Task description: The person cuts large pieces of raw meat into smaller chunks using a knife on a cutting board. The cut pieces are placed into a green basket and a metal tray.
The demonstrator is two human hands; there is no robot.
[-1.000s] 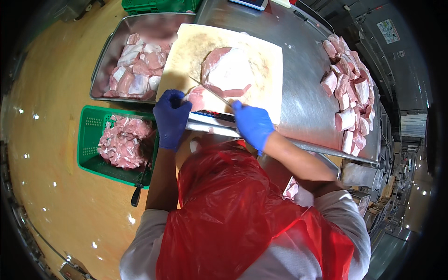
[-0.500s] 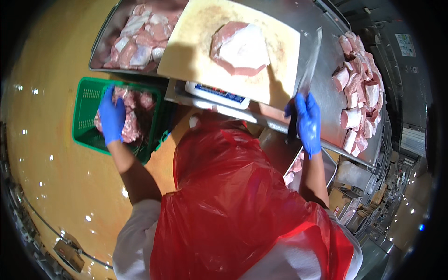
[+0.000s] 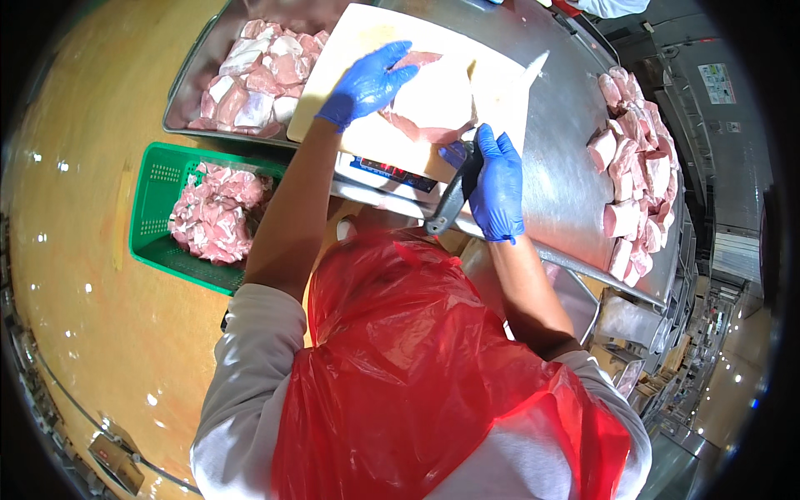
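Observation:
A large slab of raw meat with a white fat side (image 3: 435, 93) lies on the cream cutting board (image 3: 333, 137). Blue-gloved, my left hand (image 3: 363, 90) reaches over the board, its fingers stretched out onto the left edge of the slab. My right hand (image 3: 498, 187), gloved the same way, is closed at the near right of the slab around the black handle of a knife (image 3: 455, 193). The blade points away from me over the right part of the board; glare washes out much of it, though its tip shows past the board's right edge.
A metal tub (image 3: 188, 93) of meat pieces (image 3: 258, 79) stands left of the board. Below it sits a green basket (image 3: 152, 200) of trimmings (image 3: 218, 212). Cut chunks (image 3: 637, 171) are piled on the steel table (image 3: 562, 167) at right. Another person's sleeve (image 3: 612, 7) shows at the far edge.
My left hand has left the green basket and come up onto the slab. The knife in my right hand has moved left, close to the meat. Another person's sleeve has appeared at the far edge.

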